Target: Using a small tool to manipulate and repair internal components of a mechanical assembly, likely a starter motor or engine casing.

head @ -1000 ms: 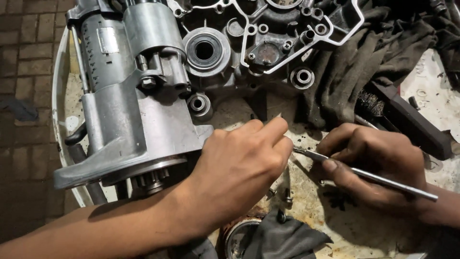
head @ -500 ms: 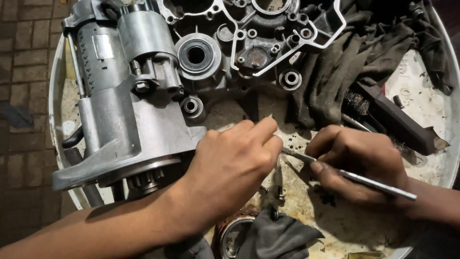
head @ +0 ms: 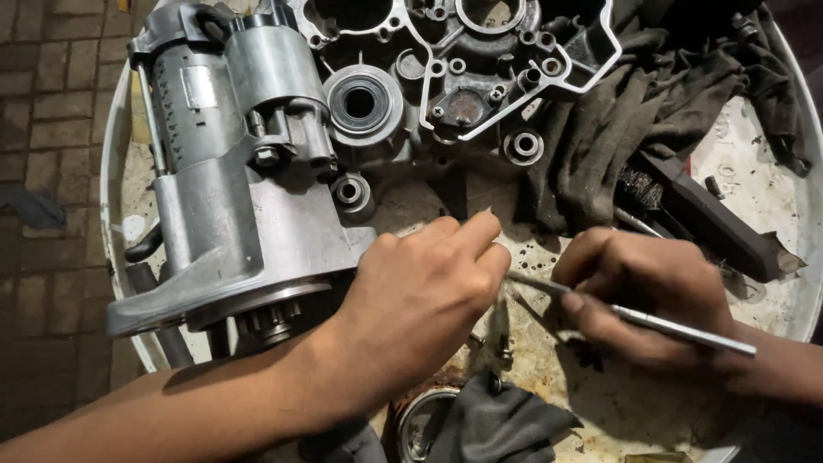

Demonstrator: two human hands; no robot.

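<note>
Hands: two bare hands meet at centre over a round white tray (head: 776,214), fingertips almost touching.
Left hand (head: 420,300): comes in from the near left, knuckles up, fingers curled down and drawn together. The pinch point is hidden under the fingers, so what it grips, if anything, cannot be told.
Right hand (head: 647,296): comes in from the near right, fingers wrapped round a thin metal rod (head: 677,326). Grasp is pen-like.
Rod: slim, bright, lying nearly flat. Its tip points left to the left hand's fingertips; its tail sticks out right past the wrist.
Starter motor (head: 231,189): big grey casting on the left of the tray, long axis running far to near, pinion gear at its near end. The left hand's wrist lies just beside its near right corner.
Engine case (head: 467,81): aluminium half with bearing bores and a pale gasket line, at the far centre, well apart from both hands.
Rags: a dark cloth (head: 634,129) bunched at the far right beside the case; another (head: 497,420) at the near edge, below the hands.
Wire brush (head: 703,214): dark handle, right of centre, just beyond the right hand.
Tray floor: stained, with oily spots under the hands.
Ground: brick paving (head: 43,129) on the left.
</note>
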